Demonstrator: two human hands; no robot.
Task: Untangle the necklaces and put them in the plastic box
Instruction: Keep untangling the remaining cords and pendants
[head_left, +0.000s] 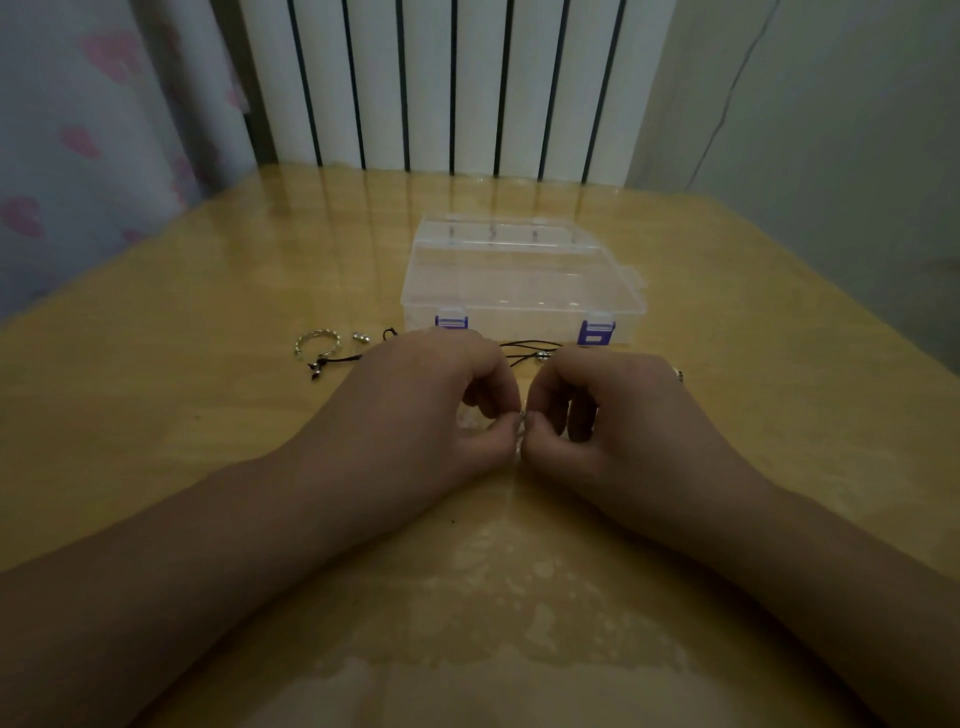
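A clear plastic box (519, 280) with two purple latches stands closed in the middle of the table. In front of it lie black necklace cords (530, 347) with small silver beads, and a twisted silver ring pendant (317, 344) on a black cord to the left. My left hand (431, 400) and my right hand (602, 410) meet just in front of the cords. Both pinch a small silver piece (521, 415) between thumb and fingers. Most of that piece is hidden by the fingertips.
The wooden table (208, 415) has a glossy cover and ends at a white radiator (441, 83) at the back. A curtain with pink hearts (78, 130) hangs at the left. A pale wall stands on the right.
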